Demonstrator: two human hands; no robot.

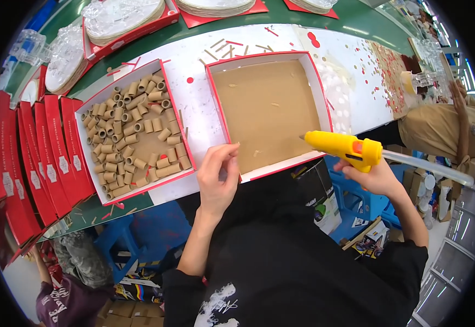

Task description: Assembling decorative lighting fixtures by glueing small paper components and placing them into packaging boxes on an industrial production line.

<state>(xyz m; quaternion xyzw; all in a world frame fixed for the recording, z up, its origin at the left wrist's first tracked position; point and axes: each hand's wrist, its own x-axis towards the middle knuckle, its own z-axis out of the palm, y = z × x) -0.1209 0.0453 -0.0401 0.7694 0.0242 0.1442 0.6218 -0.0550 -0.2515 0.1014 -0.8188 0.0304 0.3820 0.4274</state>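
Note:
My right hand (375,173) grips a yellow hot glue gun (340,148), its dark nozzle pointing left over the right front part of a shallow box (267,111). A long translucent glue stick (428,167) sticks out of the gun's back end. The box has a brown bottom, white inner walls and a red rim; a few small pale bits lie on its bottom. My left hand (219,177) is at the box's near left corner, thumb and fingers pinched together. What they hold, if anything, is too small to make out.
Left of it, another red-rimmed box (156,131) holds many short cardboard tubes. Red boxes (47,147) stand in a row at far left. Thin sticks (226,50) and red and tan dots (376,71) lie scattered on the white tabletop. Other people (433,128) are at both sides.

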